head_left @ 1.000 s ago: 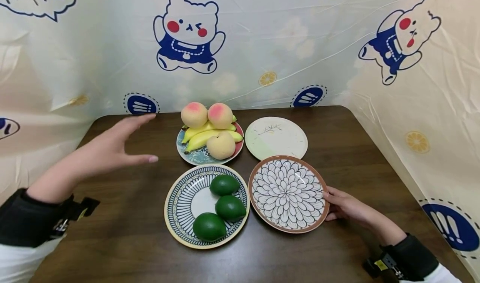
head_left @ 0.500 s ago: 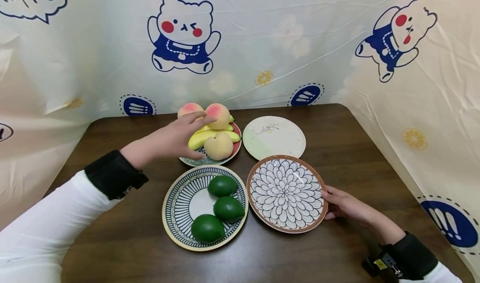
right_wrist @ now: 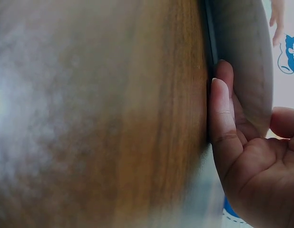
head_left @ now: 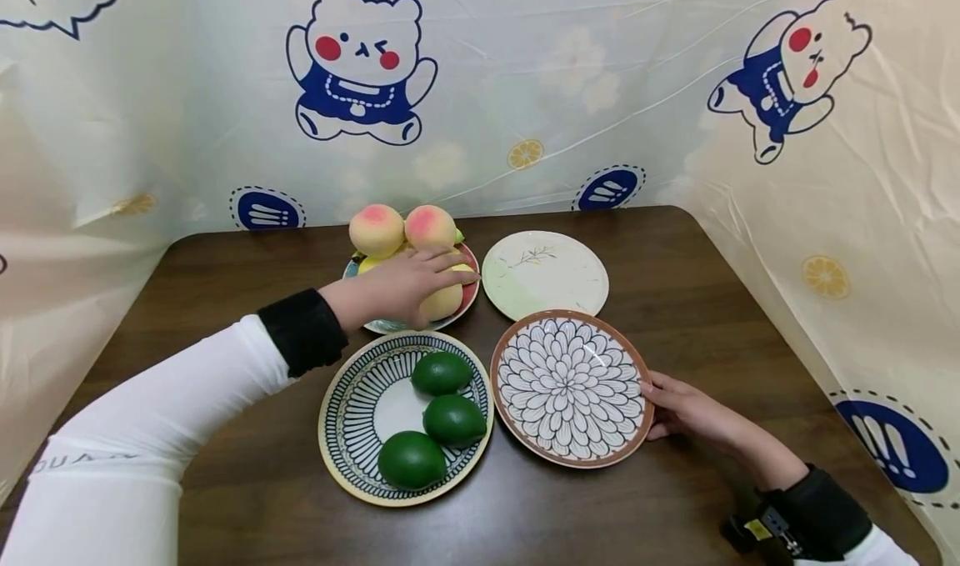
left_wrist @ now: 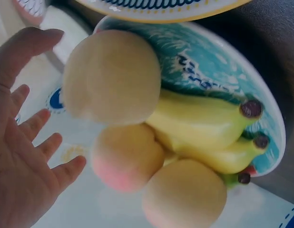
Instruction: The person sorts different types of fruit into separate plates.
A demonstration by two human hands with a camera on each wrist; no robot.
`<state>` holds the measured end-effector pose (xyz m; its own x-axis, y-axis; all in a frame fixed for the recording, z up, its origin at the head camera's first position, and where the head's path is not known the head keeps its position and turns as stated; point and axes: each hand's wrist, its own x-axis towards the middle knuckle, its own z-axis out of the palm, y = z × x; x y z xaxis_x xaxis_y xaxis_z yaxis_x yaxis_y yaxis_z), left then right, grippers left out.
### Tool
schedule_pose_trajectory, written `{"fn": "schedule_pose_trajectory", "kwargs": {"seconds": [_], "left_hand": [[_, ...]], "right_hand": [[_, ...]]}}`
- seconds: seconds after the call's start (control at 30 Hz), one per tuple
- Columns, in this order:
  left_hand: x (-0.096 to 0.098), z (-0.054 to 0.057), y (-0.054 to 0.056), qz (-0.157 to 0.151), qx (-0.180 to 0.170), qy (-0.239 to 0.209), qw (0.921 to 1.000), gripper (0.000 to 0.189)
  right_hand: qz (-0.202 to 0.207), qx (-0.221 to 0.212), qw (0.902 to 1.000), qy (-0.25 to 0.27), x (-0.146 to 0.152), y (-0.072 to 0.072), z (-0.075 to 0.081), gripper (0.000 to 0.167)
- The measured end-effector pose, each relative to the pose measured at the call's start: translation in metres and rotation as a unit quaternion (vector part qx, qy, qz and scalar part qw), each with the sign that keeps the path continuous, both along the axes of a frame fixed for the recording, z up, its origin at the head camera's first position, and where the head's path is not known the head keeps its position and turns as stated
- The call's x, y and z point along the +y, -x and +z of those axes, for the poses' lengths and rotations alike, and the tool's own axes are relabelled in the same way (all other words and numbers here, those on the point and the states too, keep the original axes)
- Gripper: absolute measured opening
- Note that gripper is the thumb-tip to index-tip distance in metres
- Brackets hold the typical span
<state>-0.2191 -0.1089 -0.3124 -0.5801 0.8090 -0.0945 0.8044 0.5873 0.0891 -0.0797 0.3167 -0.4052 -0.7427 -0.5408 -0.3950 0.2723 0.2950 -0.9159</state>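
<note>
My left hand [head_left: 411,287] is over the fruit plate [left_wrist: 275,137], its fingers apart and extended above the front peach [left_wrist: 111,78]. The left wrist view shows a gap between the hand and that peach. Yellow bananas [left_wrist: 199,118] lie on the plate beside the front peach, and two more peaches, a left one [head_left: 377,230] and a right one [head_left: 430,226], sit at the back. My right hand [head_left: 686,408] pinches the rim of the brown-edged flower-patterned plate [head_left: 573,387]. Its thumb is at the upper edge and its fingers are underneath, against the table.
A blue-patterned plate [head_left: 352,374] with green, lemon-shaped fruits [head_left: 454,421] stands at front left, close to the brown-edged plate. Behind that one lies a pale plate [head_left: 545,274]. A printed curtain [head_left: 510,74] hangs behind the dark wooden table [head_left: 720,316].
My left hand has swung from the left side of the table rightward, to above the front peach. The right hand keeps its hold on the flower-patterned plate; the head view has shifted slightly.
</note>
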Motion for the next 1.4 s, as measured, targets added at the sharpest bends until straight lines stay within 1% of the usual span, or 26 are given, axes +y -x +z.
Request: {"fn": "schedule_pose_trajectory", "kwargs": {"seconds": [0.1,0.17,0.23,0.3,0.4,0.47,0.53,0.6,0.67,0.77,0.83,1.0,1.17,1.27,1.33,1.4], "left_hand": [[0.006,-0.009,0.003,-0.011,0.013,0.043,0.9989,0.089],[0.01,-0.015,0.004,-0.02,0.032,0.063,0.9973,0.087],[0.012,-0.021,0.004,-0.033,0.059,0.075,0.9949,0.08],[0.013,-0.026,0.003,-0.047,0.086,0.077,0.9921,0.067],[0.014,-0.031,0.002,-0.074,0.128,0.091,0.9848,0.056],[0.015,-0.033,0.001,-0.089,0.154,0.107,0.9782,0.052],[0.017,-0.034,0.0,-0.096,0.179,0.129,0.9704,0.051],[0.018,-0.035,0.0,-0.101,0.215,0.152,0.9595,0.046],[0.02,-0.036,0.0,-0.106,0.25,0.179,0.9456,0.043],[0.02,-0.037,-0.001,-0.119,0.289,0.21,0.9265,0.042],[0.02,-0.037,-0.002,-0.126,0.299,0.22,0.9199,0.044],[0.019,-0.036,-0.005,-0.126,0.323,0.226,0.9103,0.048],[0.019,-0.035,-0.003,-0.131,0.34,0.238,0.9003,0.052],[0.018,-0.036,-0.002,-0.132,0.346,0.24,0.8976,0.055],[0.018,-0.036,-0.002,-0.132,0.346,0.241,0.8972,0.056],[0.017,-0.036,-0.002,-0.131,0.342,0.236,0.9003,0.056]], "right_hand": [[-0.002,-0.003,1.0,0.0,0.0,-0.002,0.0,0.065],[-0.003,-0.006,1.0,0.0,0.0,-0.003,-0.001,0.065],[-0.003,-0.008,1.0,0.003,0.0,-0.004,-0.001,0.065],[-0.003,-0.009,0.9999,0.005,0.0,-0.004,-0.001,0.064],[-0.003,-0.012,0.9999,0.007,0.0,-0.004,-0.002,0.064],[-0.003,-0.014,0.9999,0.008,-0.001,-0.004,-0.002,0.065],[-0.004,-0.014,0.9999,0.007,-0.001,-0.004,-0.002,0.065],[-0.004,-0.01,0.9999,0.007,-0.001,-0.004,-0.001,0.065],[-0.006,-0.007,0.9999,0.007,-0.002,-0.004,-0.001,0.066],[-0.006,-0.007,0.9999,0.01,-0.002,-0.004,-0.001,0.067],[-0.008,-0.011,0.9999,0.011,-0.003,-0.004,-0.001,0.067],[-0.012,-0.006,0.9999,0.01,-0.004,-0.005,-0.001,0.067],[-0.013,0.001,0.9999,0.008,-0.004,-0.004,0.0,0.066],[-0.013,0.001,0.9999,0.007,-0.004,-0.003,0.001,0.066],[-0.015,0.0,0.9999,0.004,-0.004,-0.002,0.001,0.065],[-0.015,-0.003,0.9999,0.002,-0.004,-0.002,0.002,0.065]]}}
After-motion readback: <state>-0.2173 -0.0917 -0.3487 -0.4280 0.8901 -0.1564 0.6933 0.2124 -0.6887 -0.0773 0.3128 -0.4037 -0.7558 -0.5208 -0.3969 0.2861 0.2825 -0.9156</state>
